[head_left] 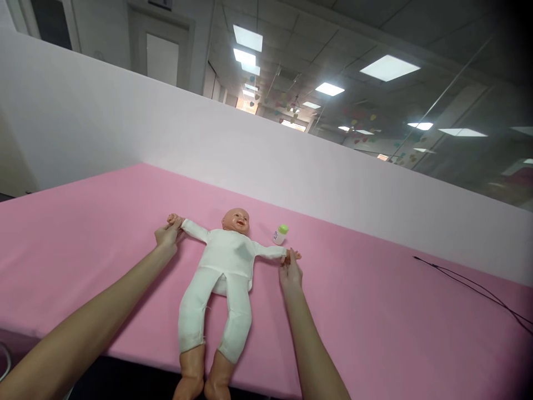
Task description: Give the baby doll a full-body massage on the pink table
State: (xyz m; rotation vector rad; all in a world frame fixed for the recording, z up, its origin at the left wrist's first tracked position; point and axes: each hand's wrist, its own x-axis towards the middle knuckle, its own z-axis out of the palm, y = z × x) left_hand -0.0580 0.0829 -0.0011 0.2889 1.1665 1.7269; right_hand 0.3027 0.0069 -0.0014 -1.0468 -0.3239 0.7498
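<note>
A baby doll point(227, 255) with a white cloth body lies face up, its arms stretched out to both sides and its bare feet reaching past the near edge of the pink surface. My left hand point(167, 234) is closed round the doll's hand and wrist on the left. On the other side, my right hand point(291, 273) grips the doll's other wrist, with the small plastic fingers poking out beyond mine. A small white bottle with a green cap point(281, 234) stands just above the doll's arm on the right, apart from my hand.
The pink-covered table point(375, 311) spreads to both sides. A low white partition point(291, 172) runs along its far edge. Thin black cables point(470, 283) lie at the right. Beyond the partition are a door point(162, 58) and ceiling lights.
</note>
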